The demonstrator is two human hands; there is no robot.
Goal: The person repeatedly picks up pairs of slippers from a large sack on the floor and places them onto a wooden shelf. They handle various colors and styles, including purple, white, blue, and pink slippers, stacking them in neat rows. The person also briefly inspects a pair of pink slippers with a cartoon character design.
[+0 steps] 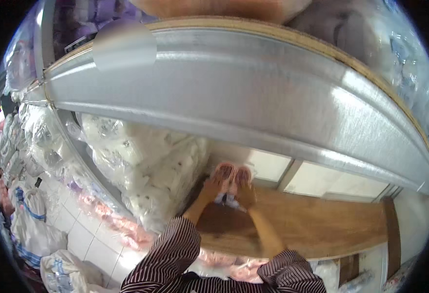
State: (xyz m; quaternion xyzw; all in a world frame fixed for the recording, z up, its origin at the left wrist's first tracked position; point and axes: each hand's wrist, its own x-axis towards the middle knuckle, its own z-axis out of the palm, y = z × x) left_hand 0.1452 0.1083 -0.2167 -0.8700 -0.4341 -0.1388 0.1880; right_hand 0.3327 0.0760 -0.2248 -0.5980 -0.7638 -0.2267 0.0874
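A pair of pink items that look like slippers (pixel 234 175) stands side by side at the back of a brown wooden shelf board (pixel 312 219). My left hand (pixel 212 189) is closed on their left side, and my right hand (pixel 245 194) is closed on the right one. Both forearms reach in under a wide metal beam. Small white and blue pieces (pixel 230 201) show between my hands; what they are is too blurred to tell. Left of my left hand sits a big clear-wrapped bundle of white, dark-spotted plush-looking goods (pixel 151 166).
The grey metal shelf beam (pixel 224 83) crosses above my arms. A metal upright (pixel 85 161) stands at the left. White sacks (pixel 34 224) lie on the tiled floor (pixel 90 244), with pink wrapped goods (pixel 117 219) along the lower shelf. Pale panels (pixel 321 180) back the board.
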